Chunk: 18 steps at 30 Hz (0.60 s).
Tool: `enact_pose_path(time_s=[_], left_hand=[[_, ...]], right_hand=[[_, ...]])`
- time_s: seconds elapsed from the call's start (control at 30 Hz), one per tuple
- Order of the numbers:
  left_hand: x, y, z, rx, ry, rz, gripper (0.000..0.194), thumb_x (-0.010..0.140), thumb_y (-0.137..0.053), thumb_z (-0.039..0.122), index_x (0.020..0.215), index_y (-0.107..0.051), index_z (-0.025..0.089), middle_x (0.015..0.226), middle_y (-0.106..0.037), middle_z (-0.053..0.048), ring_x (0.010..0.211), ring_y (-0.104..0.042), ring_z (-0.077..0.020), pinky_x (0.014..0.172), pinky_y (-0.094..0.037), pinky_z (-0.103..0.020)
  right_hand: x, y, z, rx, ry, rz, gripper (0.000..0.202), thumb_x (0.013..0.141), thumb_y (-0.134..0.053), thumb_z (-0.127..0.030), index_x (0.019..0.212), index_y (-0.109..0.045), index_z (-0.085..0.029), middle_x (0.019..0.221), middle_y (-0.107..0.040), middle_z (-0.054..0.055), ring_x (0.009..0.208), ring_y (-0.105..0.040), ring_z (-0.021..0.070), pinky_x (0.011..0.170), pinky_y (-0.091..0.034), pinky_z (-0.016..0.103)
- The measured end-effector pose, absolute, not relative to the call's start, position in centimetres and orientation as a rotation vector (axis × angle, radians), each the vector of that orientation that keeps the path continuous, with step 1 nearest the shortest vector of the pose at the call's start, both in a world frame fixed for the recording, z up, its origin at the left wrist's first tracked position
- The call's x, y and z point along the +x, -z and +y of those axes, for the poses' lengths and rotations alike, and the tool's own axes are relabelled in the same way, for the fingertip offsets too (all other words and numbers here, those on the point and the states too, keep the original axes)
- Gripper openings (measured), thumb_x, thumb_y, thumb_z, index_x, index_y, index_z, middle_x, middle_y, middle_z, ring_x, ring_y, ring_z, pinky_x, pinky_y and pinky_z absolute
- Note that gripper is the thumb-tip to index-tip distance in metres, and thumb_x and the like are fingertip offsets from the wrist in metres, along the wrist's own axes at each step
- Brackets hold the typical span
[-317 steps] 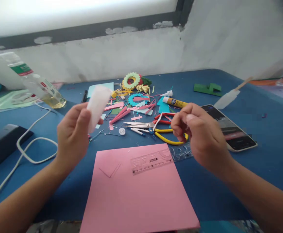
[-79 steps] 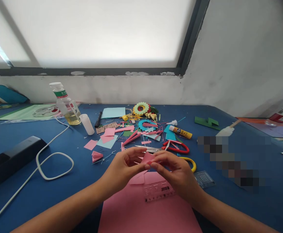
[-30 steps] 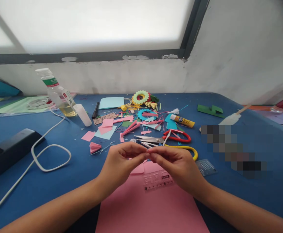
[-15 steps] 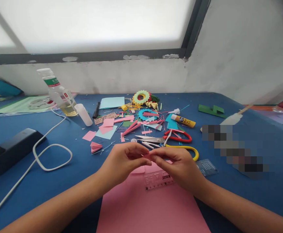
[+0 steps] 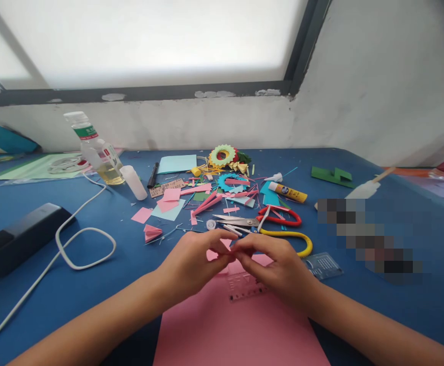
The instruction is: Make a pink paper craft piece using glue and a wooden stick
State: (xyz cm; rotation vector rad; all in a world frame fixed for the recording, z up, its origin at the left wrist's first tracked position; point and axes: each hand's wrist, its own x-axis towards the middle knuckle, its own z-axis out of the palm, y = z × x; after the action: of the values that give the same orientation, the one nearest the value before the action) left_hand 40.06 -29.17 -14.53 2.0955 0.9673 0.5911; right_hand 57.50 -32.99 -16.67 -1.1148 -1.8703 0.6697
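My left hand [image 5: 191,264] and my right hand [image 5: 278,267] meet at the fingertips, both closed in a pinch on a small piece of pink paper [image 5: 232,250], mostly hidden by the fingers. Below them a large pink sheet [image 5: 240,330] lies on the blue table. On that sheet, partly behind my right hand, is a clear ruler [image 5: 244,291]. Just beyond the hands lie scissors [image 5: 244,221] with red and yellow handle loops. A folded pink paper piece [image 5: 152,233] sits to the left of my left hand.
Coloured paper scraps [image 5: 210,201] and a glue stick [image 5: 288,192] spread behind the hands. A bottle of yellowish liquid [image 5: 111,175] and a white tube-shaped container [image 5: 134,183] stand left. A white cable [image 5: 86,267] loops near a black device [image 5: 19,236]. Folded green card [image 5: 330,176] lies right.
The fingertips have come down slightly and tilted with the pink paper still between them. A gap has widened between my left thumb and forefinger. The view has shifted a little.
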Motion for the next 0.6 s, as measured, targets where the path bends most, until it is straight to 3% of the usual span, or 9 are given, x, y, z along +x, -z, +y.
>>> enact_pose_path(time_s=[0.1, 0.37, 0.6], left_hand=[[40.0, 14.7, -29.2, 2.119, -0.588, 0.937, 0.034, 0.075, -0.059, 0.017, 0.109, -0.057, 0.019, 0.075, -0.07, 0.001, 0.071, -0.064, -0.0123, 0.065, -0.047, -0.021], [39.9, 14.9, -29.0, 2.114, -0.618, 0.902, 0.033, 0.071, -0.061, 0.016, 0.105, -0.059, 0.02, 0.072, -0.068, 0.002, 0.068, -0.063, -0.0125, 0.068, -0.047, -0.025], [39.0, 13.8, -27.9, 2.12, -0.666, 0.882, 0.031, 0.073, -0.062, 0.022, 0.104, -0.06, 0.021, 0.068, -0.068, 0.003, 0.075, -0.064, -0.0139, 0.075, -0.048, -0.026]], right_hand=[[57.6, 16.6, -32.9, -1.105, -0.705, -1.895, 0.009, 0.08, -0.057, -0.015, 0.087, -0.062, -0.018, 0.077, -0.067, 0.001, 0.07, -0.062, 0.0128, 0.064, -0.048, 0.022], [58.1, 16.5, -32.9, -1.109, -0.782, -1.909, 0.011, 0.082, -0.057, -0.019, 0.092, -0.062, -0.022, 0.088, -0.067, 0.001, 0.082, -0.062, 0.0138, 0.075, -0.048, 0.025], [58.7, 15.5, -32.6, -1.293, -0.813, -1.75, 0.021, 0.078, -0.061, -0.027, 0.096, -0.051, -0.024, 0.075, -0.062, -0.001, 0.074, -0.06, 0.0148, 0.048, -0.043, 0.019]])
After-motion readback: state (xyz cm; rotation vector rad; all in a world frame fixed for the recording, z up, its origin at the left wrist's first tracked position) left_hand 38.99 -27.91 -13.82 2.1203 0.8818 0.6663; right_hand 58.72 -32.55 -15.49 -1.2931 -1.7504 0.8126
